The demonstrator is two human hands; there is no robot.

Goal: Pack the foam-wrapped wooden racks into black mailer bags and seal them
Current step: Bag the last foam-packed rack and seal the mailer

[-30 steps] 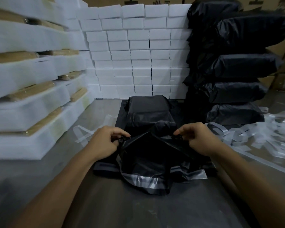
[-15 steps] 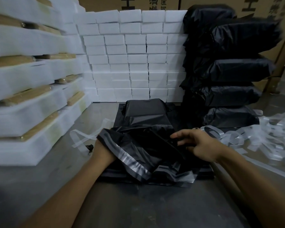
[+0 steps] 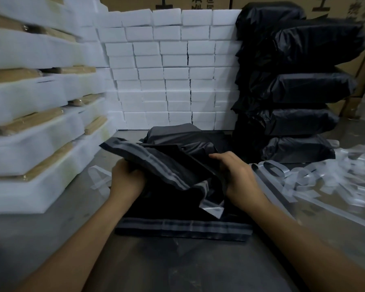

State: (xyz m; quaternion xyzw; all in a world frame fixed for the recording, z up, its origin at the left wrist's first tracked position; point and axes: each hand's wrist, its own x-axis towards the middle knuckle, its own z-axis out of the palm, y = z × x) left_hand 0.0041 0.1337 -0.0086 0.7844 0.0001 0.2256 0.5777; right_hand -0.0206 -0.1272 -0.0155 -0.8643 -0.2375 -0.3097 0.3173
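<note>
Foam-wrapped racks (image 3: 30,131) lie stacked far left of the fingers, wood showing at their ends. Nearer, the left hand (image 3: 125,179) has its fingers curled tight around a bunched black mailer bag (image 3: 156,163), lifted off the pile of flat bags (image 3: 183,227) on the table (image 3: 177,270). The right hand (image 3: 238,178) grips the same bag's other side, fingers closed on its fold. Beyond the fingers stands a wall of white foam blocks (image 3: 173,70); to the right, packed black bags (image 3: 299,89) sit stacked, with peeled strips (image 3: 329,178) scattered beside them.
</note>
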